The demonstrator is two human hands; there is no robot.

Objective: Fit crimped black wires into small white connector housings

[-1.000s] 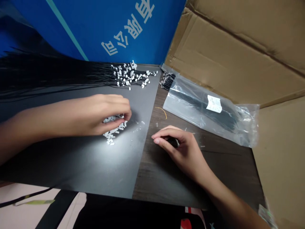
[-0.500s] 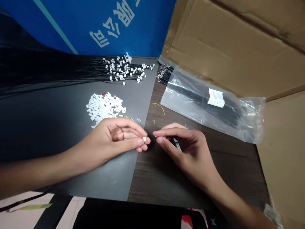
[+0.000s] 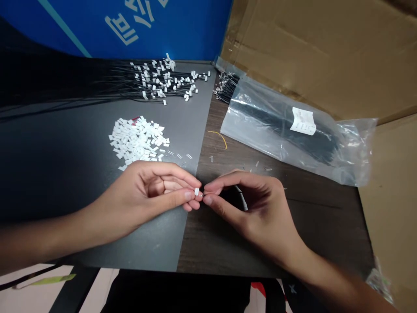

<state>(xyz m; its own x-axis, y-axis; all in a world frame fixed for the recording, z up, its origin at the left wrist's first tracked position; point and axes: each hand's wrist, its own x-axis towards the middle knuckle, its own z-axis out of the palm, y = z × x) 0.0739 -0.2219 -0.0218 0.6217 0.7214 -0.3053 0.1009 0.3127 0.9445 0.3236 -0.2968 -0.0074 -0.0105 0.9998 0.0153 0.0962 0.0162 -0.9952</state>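
Note:
My left hand (image 3: 156,189) pinches a small white connector housing (image 3: 196,191) between thumb and forefinger, the other fingers curled beneath. Close on its right, my right hand (image 3: 260,208) has thumb and forefinger pressed together on a thin wire. That wire's tiny metal terminal (image 3: 201,195) pokes out by the housing; whether it touches or enters is too small to tell. Most of the wire is hidden by the right hand. Beyond the left hand lies a heap of loose white connector housings (image 3: 138,139).
Black wires with white connectors (image 3: 159,82) lie across the far left. A clear plastic bag (image 3: 267,134) of black wires, metal-tipped ends (image 3: 224,84) sticking out, rests before a cardboard sheet (image 3: 312,56). A yellow wire scrap (image 3: 220,137) and small clear bits (image 3: 189,156) are scattered mid-table.
My right hand has moved left, bringing the metal terminal up beside the white housing. The left hand keeps its pinch. The view has shifted slightly.

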